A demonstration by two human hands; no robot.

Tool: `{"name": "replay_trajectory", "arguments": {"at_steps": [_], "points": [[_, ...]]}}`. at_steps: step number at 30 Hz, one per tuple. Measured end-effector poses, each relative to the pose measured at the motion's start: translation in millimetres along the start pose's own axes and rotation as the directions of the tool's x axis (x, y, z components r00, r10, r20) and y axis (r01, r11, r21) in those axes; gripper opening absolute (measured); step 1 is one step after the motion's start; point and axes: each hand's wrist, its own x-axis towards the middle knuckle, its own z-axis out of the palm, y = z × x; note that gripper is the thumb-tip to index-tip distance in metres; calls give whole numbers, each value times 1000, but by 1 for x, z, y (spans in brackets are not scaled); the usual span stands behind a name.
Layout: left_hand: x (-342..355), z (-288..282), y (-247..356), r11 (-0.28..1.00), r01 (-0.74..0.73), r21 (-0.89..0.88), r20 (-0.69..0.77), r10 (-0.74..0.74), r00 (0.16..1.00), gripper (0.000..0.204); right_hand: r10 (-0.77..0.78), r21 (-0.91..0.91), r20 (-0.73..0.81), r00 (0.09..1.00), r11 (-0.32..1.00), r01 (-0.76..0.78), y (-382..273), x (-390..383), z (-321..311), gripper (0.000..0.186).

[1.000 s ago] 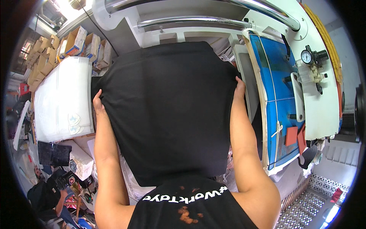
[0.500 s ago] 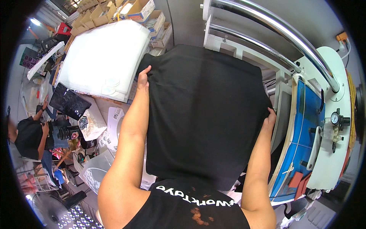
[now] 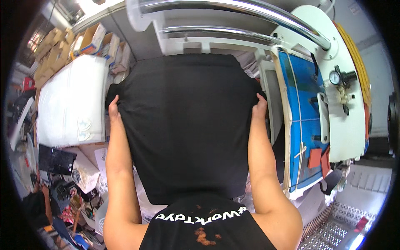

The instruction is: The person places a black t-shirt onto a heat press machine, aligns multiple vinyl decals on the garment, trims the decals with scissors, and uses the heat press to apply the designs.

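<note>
A black T-shirt [image 3: 189, 125] is spread wide and smooth in front of me, its near edge reaching my own black top. On its left edge, my left hand [image 3: 113, 107] grips the cloth with the thumb on top; the other fingers are mostly hidden by the fabric. My right hand [image 3: 259, 106] holds the opposite edge at about the same height, its fingers partly hidden too. Short flaps of cloth, like sleeves, stick out beside both hands. What lies under the shirt cannot be seen.
A white machine frame with chrome bars [image 3: 225, 31] stands beyond the shirt. On the right are a blue framed screen [image 3: 304, 116] and a pressure gauge [image 3: 335, 77]. Stacked white sheets [image 3: 73, 100] and cardboard boxes [image 3: 89, 39] stand left. Another person [image 3: 36, 208] is at far left.
The view has turned, so the surroundings sit farther left and the shirt looks straighter. Both hands keep hold of the shirt's sides and now appear level with each other.
</note>
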Motion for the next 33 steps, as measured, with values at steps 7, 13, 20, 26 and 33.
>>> {"name": "replay_trajectory", "arguments": {"at_steps": [7, 13, 20, 26, 33], "points": [[5, -15, 6, 995, 66, -74, 169, -52, 984, 37, -24, 47, 18, 1000, 999, 23, 3, 9, 6, 30], [-25, 32, -17, 929, 50, 366, -238, 42, 970, 50, 254, -233, 207, 945, 951, -205, -6, -22, 4, 49], [-252, 34, -77, 780, 486, 394, -105, -487, 867, 62, 597, -684, 103, 795, 623, -379, -25, -195, -116, 59], [-336, -37, -98, 892, 236, 386, -71, -227, 971, 45, 456, -316, 105, 884, 858, -405, -15, -238, -209, 52], [-375, -82, -62, 820, 349, 453, -25, -380, 925, 37, 431, -317, 163, 888, 875, -366, -22, -244, -268, 30]]}}
